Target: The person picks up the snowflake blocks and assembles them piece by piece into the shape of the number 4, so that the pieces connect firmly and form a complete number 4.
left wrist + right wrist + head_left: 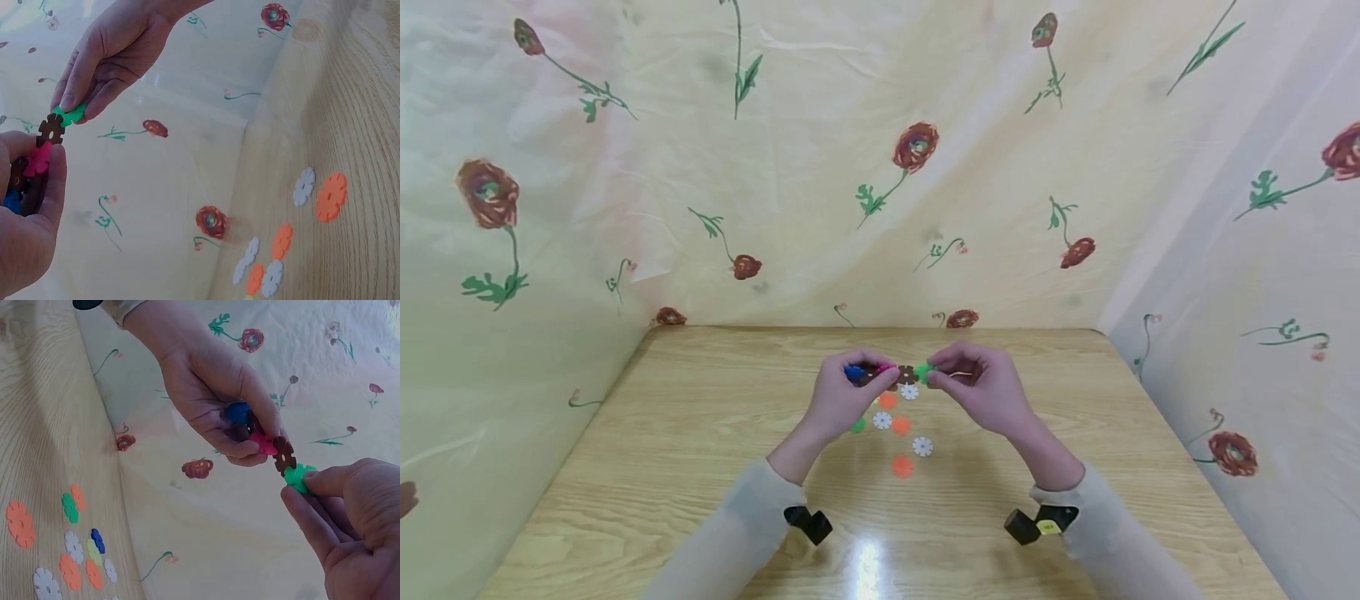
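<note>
Both hands are raised, close together, with a short chain of notched plastic snowflake discs between them. My left hand grips the chain by its pink disc; a blue disc and a brown one sit within that hand, partly covered by the fingers. Past the pink disc, a brown disc stands out bare from the left fingertips. My right hand pinches a green disc between thumb and fingers, its edge meeting the brown disc's edge.
Loose snowflake discs lie flat on the wooden table below the hands: several orange and white ones, plus green, dark blue and yellow ones. Flower-printed cloth hangs behind the table and along its sides.
</note>
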Available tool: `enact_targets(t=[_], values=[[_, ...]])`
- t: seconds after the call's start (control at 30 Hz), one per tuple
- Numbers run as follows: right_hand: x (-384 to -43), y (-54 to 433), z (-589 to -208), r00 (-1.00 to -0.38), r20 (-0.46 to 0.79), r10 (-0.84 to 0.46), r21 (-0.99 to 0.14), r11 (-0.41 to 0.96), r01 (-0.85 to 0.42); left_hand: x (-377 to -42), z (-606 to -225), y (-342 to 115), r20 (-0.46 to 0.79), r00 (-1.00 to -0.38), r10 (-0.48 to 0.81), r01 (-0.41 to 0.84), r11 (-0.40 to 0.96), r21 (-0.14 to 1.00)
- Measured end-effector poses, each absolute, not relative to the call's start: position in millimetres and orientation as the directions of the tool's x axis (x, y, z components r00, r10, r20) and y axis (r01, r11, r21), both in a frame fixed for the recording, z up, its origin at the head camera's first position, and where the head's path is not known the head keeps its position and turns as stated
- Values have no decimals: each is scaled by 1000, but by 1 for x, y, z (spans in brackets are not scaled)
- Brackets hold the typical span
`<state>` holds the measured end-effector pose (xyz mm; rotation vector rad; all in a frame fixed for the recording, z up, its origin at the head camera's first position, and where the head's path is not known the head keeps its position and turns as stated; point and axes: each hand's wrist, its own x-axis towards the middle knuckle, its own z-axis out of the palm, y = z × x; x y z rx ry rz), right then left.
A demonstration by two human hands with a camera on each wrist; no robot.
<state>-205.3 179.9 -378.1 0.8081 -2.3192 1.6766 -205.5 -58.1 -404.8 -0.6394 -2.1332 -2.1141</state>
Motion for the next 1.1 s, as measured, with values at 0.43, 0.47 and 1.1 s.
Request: enact_targets(t=[0.43,0.47,1.1], values=[[-204,178,-375,-832,446,-330,-842,160,-515,-203,-401,-58,342,-912,226,325,-110,939],[-203,178,-375,-832,447,-330,-843,157,-515,-203,-401,-58,341,-913,225,324,-112,940],[-204,179,-376,-826,447,-344,-866,66,-496,-203,-398,-58,333,-913,235,298,-169,939]])
